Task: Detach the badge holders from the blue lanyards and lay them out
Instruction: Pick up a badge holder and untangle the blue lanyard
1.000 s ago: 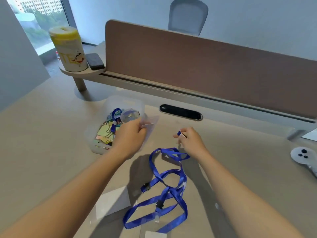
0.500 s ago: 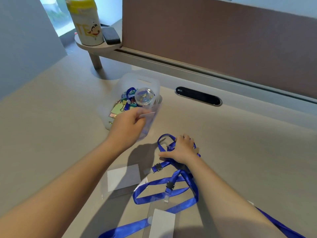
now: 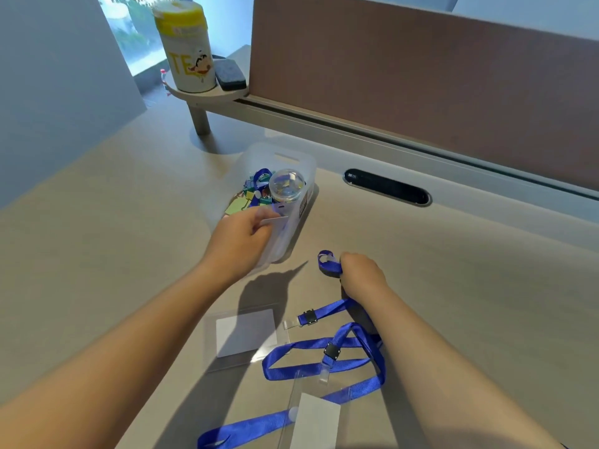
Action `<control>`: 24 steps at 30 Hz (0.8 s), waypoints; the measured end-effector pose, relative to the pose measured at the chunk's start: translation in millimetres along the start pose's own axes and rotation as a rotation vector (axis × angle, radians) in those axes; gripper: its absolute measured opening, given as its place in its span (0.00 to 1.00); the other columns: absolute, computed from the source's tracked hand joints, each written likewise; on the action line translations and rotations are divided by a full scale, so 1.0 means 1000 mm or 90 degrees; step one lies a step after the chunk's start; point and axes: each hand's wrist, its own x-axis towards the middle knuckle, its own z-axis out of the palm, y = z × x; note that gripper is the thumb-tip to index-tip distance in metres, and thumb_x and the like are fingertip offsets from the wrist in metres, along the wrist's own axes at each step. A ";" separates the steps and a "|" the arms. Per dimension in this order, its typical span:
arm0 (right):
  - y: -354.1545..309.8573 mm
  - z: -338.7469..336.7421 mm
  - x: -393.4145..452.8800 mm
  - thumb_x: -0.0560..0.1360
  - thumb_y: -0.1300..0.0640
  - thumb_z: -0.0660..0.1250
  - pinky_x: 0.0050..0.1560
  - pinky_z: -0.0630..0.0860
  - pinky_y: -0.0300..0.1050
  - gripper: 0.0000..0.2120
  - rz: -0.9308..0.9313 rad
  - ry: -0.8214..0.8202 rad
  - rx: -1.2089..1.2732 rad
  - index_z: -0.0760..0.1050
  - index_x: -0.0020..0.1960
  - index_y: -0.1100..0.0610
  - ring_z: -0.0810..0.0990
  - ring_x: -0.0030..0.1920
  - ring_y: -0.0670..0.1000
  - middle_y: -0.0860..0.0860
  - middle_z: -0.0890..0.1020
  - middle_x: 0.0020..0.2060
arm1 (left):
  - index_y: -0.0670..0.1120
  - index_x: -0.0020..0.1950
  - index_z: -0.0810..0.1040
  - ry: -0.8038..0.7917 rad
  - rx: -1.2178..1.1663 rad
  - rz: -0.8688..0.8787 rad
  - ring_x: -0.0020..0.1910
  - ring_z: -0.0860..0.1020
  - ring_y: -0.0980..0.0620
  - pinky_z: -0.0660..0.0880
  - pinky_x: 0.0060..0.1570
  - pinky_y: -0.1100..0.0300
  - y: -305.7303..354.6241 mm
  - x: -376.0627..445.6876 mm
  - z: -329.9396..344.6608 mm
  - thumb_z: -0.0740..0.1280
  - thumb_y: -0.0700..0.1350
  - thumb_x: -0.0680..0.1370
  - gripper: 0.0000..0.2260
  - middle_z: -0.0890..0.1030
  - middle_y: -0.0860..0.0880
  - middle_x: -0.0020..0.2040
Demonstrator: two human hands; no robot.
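My left hand (image 3: 241, 238) pinches a clear badge holder (image 3: 279, 233) with a white card, held up in front of the plastic bin. My right hand (image 3: 361, 275) is closed on a bunched blue lanyard (image 3: 328, 262) on the desk. More blue lanyard straps (image 3: 319, 346) loop below it, with black buckles and clear clips. One clear badge holder (image 3: 244, 337) with a white card lies flat left of the straps. Another badge holder (image 3: 312, 422) lies at the bottom edge, still clipped to a strap.
A translucent plastic bin (image 3: 301, 163) holds coloured clips, notes and a small round clear tub (image 3: 287, 186). A black cable slot (image 3: 387, 191) sits in the desk. Behind stand a brown divider (image 3: 421, 76), a yellow-lidded wipes canister (image 3: 186, 50) and an eraser (image 3: 230, 74).
My right hand dropped from the air onto the lanyard pile and closed on a bunch of strap. My left hand keeps the badge holder near the bin. The view moved closer.
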 end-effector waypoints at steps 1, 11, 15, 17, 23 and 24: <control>-0.001 -0.006 -0.001 0.75 0.66 0.59 0.43 0.65 0.44 0.12 0.003 0.015 -0.001 0.71 0.58 0.62 0.70 0.42 0.54 0.56 0.74 0.43 | 0.44 0.57 0.78 0.001 -0.001 -0.007 0.47 0.70 0.52 0.66 0.35 0.63 -0.001 0.001 -0.002 0.58 0.39 0.78 0.12 0.74 0.51 0.47; -0.038 -0.112 -0.004 0.79 0.59 0.55 0.32 0.64 0.42 0.04 -0.026 0.201 0.433 0.68 0.52 0.57 0.70 0.40 0.54 0.53 0.73 0.40 | 0.44 0.55 0.79 0.057 -0.049 -0.055 0.44 0.73 0.48 0.67 0.41 0.60 0.004 0.020 -0.044 0.58 0.37 0.77 0.12 0.80 0.44 0.49; -0.077 -0.133 0.011 0.79 0.60 0.55 0.32 0.64 0.36 0.11 -0.071 0.251 0.561 0.67 0.60 0.62 0.70 0.42 0.51 0.53 0.72 0.43 | 0.43 0.56 0.78 0.083 -0.055 -0.065 0.45 0.73 0.48 0.67 0.38 0.60 -0.007 0.032 -0.067 0.58 0.37 0.77 0.12 0.81 0.40 0.53; -0.097 -0.135 0.022 0.80 0.61 0.55 0.32 0.64 0.35 0.10 -0.094 0.269 0.565 0.66 0.59 0.62 0.70 0.44 0.51 0.54 0.71 0.46 | 0.42 0.56 0.78 0.097 -0.063 -0.068 0.43 0.73 0.48 0.66 0.33 0.62 -0.015 0.038 -0.076 0.58 0.37 0.77 0.13 0.81 0.40 0.51; -0.147 -0.107 0.067 0.80 0.60 0.54 0.34 0.65 0.40 0.07 -0.099 0.247 0.461 0.64 0.56 0.59 0.70 0.42 0.51 0.55 0.72 0.47 | 0.43 0.55 0.79 0.138 -0.086 -0.077 0.35 0.73 0.49 0.66 0.33 0.63 -0.046 0.060 -0.101 0.58 0.37 0.77 0.12 0.77 0.43 0.40; -0.152 -0.097 0.073 0.79 0.61 0.55 0.35 0.66 0.39 0.08 -0.100 0.225 0.388 0.65 0.57 0.60 0.71 0.44 0.52 0.56 0.72 0.49 | 0.44 0.55 0.79 0.141 -0.089 -0.084 0.38 0.73 0.47 0.67 0.34 0.61 -0.052 0.063 -0.104 0.58 0.37 0.77 0.12 0.78 0.42 0.40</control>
